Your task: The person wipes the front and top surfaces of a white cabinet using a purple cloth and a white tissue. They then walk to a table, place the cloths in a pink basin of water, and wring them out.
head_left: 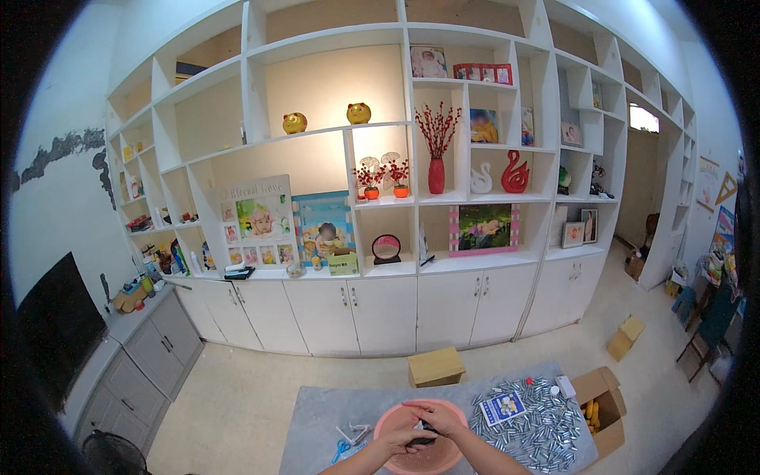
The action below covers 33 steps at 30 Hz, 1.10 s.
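Both my hands are together over a pink round basin (pixel 383 457) at the near edge of the table. My left hand (pixel 402 438) curls around a small dark object (pixel 424 437), thumb pointing inward. My right hand (pixel 437 416) reaches over it from the right, its fingers bent across the top and meeting the left hand. Most of the dark object is hidden by my fingers, so its kind cannot be made out. To the right of the basin, many small shiny metal cylinders (pixel 546 427) lie spread over the grey table (pixel 317 416).
Blue-handled scissors (pixel 341 450) and small white pieces (pixel 354 433) lie left of the basin. On the metal pieces rests a blue-and-white printed card (pixel 503 408). An open cardboard box (pixel 608 443) with yellow things adjoins the table's right side; a wooden stool (pixel 436 366) stands beyond its far edge.
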Available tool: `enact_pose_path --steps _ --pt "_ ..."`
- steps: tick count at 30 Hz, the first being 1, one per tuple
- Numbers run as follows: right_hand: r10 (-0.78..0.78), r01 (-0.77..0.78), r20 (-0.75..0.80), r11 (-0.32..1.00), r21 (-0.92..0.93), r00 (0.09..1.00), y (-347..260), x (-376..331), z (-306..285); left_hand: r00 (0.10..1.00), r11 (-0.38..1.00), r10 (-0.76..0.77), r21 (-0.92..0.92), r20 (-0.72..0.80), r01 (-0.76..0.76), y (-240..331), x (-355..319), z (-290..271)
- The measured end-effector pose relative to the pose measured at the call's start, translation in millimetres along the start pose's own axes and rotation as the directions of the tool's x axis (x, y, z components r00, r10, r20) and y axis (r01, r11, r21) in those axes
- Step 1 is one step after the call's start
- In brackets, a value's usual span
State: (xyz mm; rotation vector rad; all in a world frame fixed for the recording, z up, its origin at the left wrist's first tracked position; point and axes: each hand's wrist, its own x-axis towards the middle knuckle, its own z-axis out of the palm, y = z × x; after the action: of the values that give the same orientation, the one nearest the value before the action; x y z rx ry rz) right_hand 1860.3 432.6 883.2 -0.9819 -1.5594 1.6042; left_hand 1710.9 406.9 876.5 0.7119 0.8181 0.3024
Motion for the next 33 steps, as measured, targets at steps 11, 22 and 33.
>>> enact_pose_path --steps 11,22,33 --pt "-0.055 -0.001 -0.468 0.993 -0.118 0.882 86.7 59.4 -6.7 0.727 0.574 0.603 0.811 -0.328 -0.110 3.9 33.7 3.1" --pt "-0.135 -0.137 -0.798 0.955 -0.262 0.587 152.3 81.7 8.2 0.593 0.500 0.773 0.791 -0.225 -0.352 -35.7 66.4 -31.3" --pt "0.282 -0.144 -0.216 0.857 0.495 0.935 33.4 -3.6 10.1 0.614 0.423 0.776 0.839 -0.141 -0.342 -28.2 45.2 -31.8"
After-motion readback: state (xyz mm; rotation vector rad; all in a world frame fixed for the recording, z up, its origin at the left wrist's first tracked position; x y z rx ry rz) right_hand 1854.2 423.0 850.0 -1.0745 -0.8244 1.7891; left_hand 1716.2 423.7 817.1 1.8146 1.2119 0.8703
